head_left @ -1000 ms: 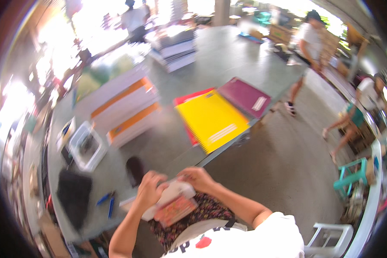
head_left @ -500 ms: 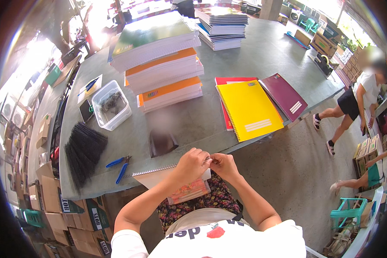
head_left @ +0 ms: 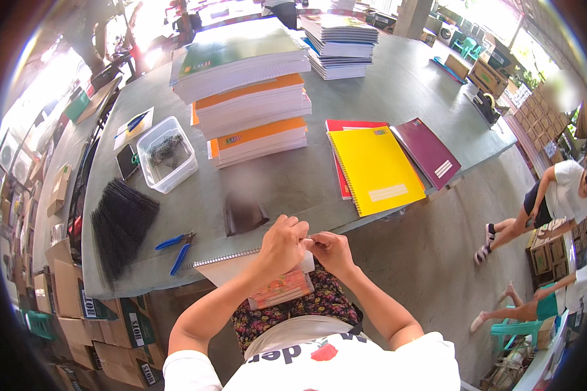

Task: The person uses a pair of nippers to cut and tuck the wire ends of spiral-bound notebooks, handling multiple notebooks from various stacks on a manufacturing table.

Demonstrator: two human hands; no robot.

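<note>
A spiral-bound notebook (head_left: 225, 268) with a white page and a patterned orange-pink part lies tilted over my lap, its dark coil along the top edge by the table's near side. My left hand (head_left: 284, 242) is closed at the right end of that coil, fingers bent over the edge. My right hand (head_left: 333, 253) meets it there in a pinch; what its fingertips grip is too small to tell. Blue-handled cutting pliers (head_left: 177, 250) lie open-jawed left of the notebook. Beyond them a fan of black plastic binding coils (head_left: 124, 221) is spread out.
Ahead stand a tall stack of books (head_left: 251, 98) and a lower stack (head_left: 340, 49). Yellow (head_left: 377, 171) and maroon (head_left: 427, 151) notebooks lie right. A clear tub (head_left: 169, 159) of black bits sits left, a tape dispenser (head_left: 486, 104) far right. Two people are at right.
My hands stay together at the coil's end, with slight finger movement. The view has shifted a little. At right, the walking person has bent over and moved nearer the boxes.
</note>
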